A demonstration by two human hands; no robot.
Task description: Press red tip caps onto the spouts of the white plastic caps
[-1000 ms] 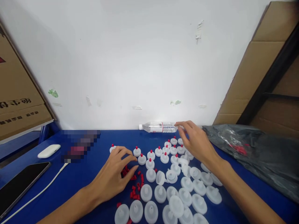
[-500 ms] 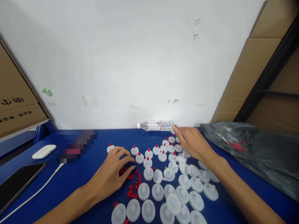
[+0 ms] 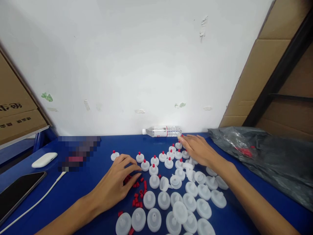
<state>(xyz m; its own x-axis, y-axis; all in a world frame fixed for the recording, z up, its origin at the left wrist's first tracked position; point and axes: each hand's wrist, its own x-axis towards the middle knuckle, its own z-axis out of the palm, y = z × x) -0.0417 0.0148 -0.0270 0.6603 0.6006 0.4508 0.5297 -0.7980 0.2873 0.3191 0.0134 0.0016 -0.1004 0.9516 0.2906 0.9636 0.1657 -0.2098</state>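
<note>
My left hand arched over red caps, thumb and forefinger parted; my right hand, grip indiscernible, neared the bottle. Capped discs between likely demanded light contact.

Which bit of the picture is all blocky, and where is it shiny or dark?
In the head view, coarse squares hide what lies at the end of the white cable; also in the head view, glare whitens the clear bag, and some red caps by the left hand look shaded.

A marked white wall stands behind a blue tabletop, brown cardboard at right.
</note>
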